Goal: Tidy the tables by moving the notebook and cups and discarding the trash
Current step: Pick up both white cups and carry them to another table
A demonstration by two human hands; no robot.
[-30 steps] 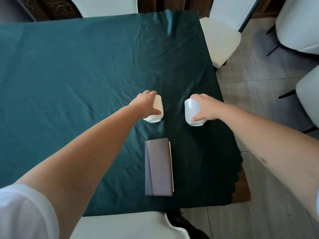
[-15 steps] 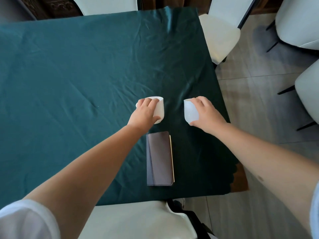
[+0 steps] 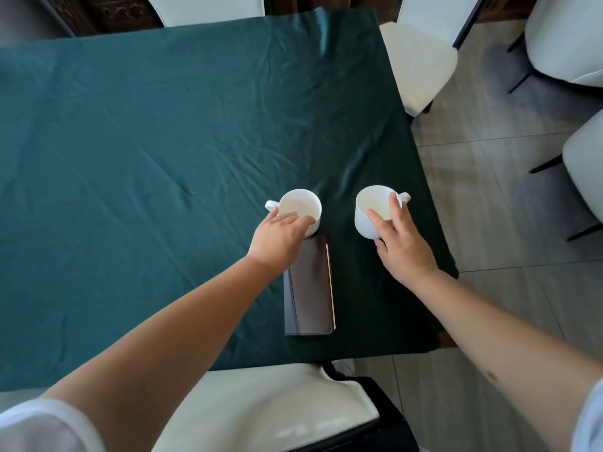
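Two white cups stand upright on the dark green tablecloth [image 3: 163,141]. My left hand [image 3: 277,239] holds the left cup [image 3: 301,205] at its near rim, with the cup's handle pointing left. On the right cup [image 3: 372,203] my right hand [image 3: 401,246] has its fingers spread over the rim and its thumb against the near wall; this cup's handle points right. A closed brown notebook [image 3: 310,288] lies lengthwise just in front of the left cup, its far end partly under my left wrist. No trash is in view.
A white chair seat [image 3: 267,412] is directly in front of me at the table's near edge. More white chairs stand at the far right corner [image 3: 421,60] and on the grey floor to the right [image 3: 584,171]. The table's right edge runs close to the right cup.
Both cups were upside down in my hands a second ago. They have been turned upright and now stand on the cloth, a little nearer the notebook.
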